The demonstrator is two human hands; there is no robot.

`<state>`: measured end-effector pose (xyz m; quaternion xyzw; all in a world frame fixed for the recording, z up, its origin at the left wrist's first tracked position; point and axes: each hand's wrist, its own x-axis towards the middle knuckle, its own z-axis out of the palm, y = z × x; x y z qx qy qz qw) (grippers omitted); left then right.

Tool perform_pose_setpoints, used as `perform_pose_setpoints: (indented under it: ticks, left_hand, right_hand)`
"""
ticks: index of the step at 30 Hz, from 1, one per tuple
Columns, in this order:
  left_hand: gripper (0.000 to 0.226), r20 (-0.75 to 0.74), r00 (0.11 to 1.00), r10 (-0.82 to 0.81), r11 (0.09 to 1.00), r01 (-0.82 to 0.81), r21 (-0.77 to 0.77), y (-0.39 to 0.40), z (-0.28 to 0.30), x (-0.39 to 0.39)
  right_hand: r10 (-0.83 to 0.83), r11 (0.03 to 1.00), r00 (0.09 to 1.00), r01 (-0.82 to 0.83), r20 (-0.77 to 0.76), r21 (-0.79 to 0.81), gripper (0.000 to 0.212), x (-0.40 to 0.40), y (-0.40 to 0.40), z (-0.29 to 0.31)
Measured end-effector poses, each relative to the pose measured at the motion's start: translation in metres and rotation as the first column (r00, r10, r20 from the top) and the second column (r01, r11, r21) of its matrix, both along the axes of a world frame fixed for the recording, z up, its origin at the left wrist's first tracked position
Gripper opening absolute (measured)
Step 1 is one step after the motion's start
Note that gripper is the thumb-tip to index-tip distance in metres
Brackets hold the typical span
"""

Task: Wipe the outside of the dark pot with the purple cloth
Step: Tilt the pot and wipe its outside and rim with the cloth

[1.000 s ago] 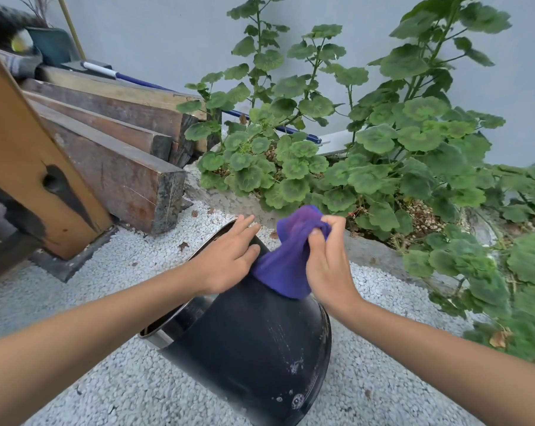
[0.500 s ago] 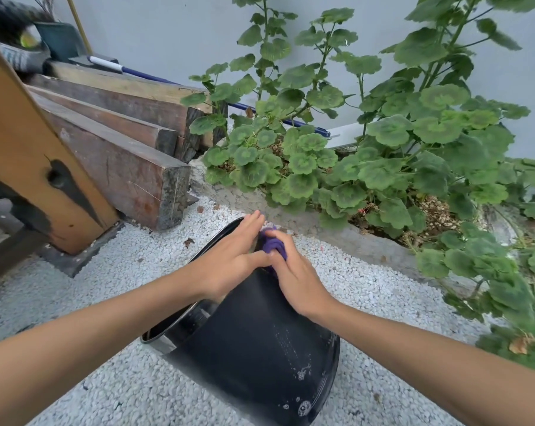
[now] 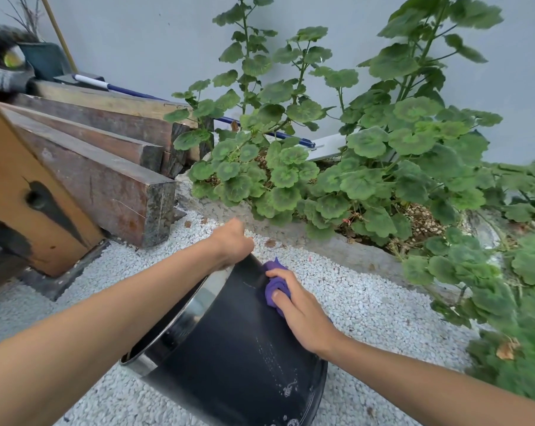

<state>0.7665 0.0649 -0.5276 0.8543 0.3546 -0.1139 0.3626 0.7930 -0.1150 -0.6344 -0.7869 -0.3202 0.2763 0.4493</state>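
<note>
The dark pot (image 3: 235,348) lies tilted on white gravel, its shiny open rim facing left and its base toward me at the lower right. My left hand (image 3: 231,244) grips the far top edge of the rim with the fingers curled over it. My right hand (image 3: 300,305) presses the bunched purple cloth (image 3: 274,282) flat against the pot's upper right outer wall. Most of the cloth is hidden under the palm. Pale streaks and spots show on the pot's side near its base.
Stacked wooden beams (image 3: 106,179) and a slanted orange board (image 3: 20,192) stand at the left. A concrete-edged planter (image 3: 337,250) full of leafy green plants (image 3: 367,167) runs behind and to the right of the pot. White gravel (image 3: 367,305) covers the ground.
My right hand has brought the cloth from the top of the pot down onto its right side. My left hand has shifted from lying on the pot wall to gripping the far rim.
</note>
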Motion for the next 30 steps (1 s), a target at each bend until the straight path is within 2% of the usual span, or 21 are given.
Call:
perform_pose_setpoints:
  ticks: [4, 8, 13, 19, 23, 25, 28, 30]
  left_hand:
    - [0.051, 0.028, 0.991, 0.135, 0.990, -0.133, -0.051, -0.007, -0.002, 0.002]
    - [0.059, 0.103, 0.980, 0.171, 0.970, -0.149, -0.194, -0.023, -0.002, -0.009]
    - [0.065, 0.290, 0.953, 0.083, 0.969, -0.009, -0.247, -0.029, 0.012, -0.049]
    - [0.066, 0.450, 0.887, -0.099, 0.945, 0.226, -0.235, -0.005, 0.032, -0.087]
    - [0.066, 0.461, 0.856, -0.234, 0.946, 0.310, -0.096, 0.015, 0.025, -0.101]
    - [0.063, 0.413, 0.840, -0.353, 0.934, 0.342, 0.103, 0.017, 0.017, -0.109]
    - [0.064, 0.347, 0.775, -0.528, 0.819, 0.355, 0.451, 0.014, 0.003, -0.115]
    - [0.067, 0.290, 0.795, -0.534, 0.768, 0.312, 0.559, 0.011, -0.004, -0.115]
  right_hand:
    - [-0.041, 0.999, 0.999, 0.041, -0.008, 0.007, 0.024, 0.003, -0.003, 0.000]
    - [-0.143, 0.989, 0.990, 0.144, -0.019, 0.025, 0.013, 0.001, -0.010, 0.000]
    - [-0.302, 0.946, 0.953, 0.297, 0.023, 0.133, 0.012, -0.004, -0.018, 0.019]
    - [-0.375, 0.889, 0.926, 0.347, 0.040, 0.297, 0.018, -0.002, -0.015, 0.060]
    - [-0.383, 0.878, 0.923, 0.349, 0.042, 0.327, 0.017, -0.004, -0.007, 0.067]
    - [-0.368, 0.886, 0.929, 0.336, 0.044, 0.319, 0.017, -0.006, -0.003, 0.067]
    - [-0.354, 0.897, 0.933, 0.320, 0.063, 0.304, 0.017, -0.006, 0.005, 0.066]
    - [-0.367, 0.891, 0.929, 0.335, 0.052, 0.305, 0.018, -0.004, 0.010, 0.066]
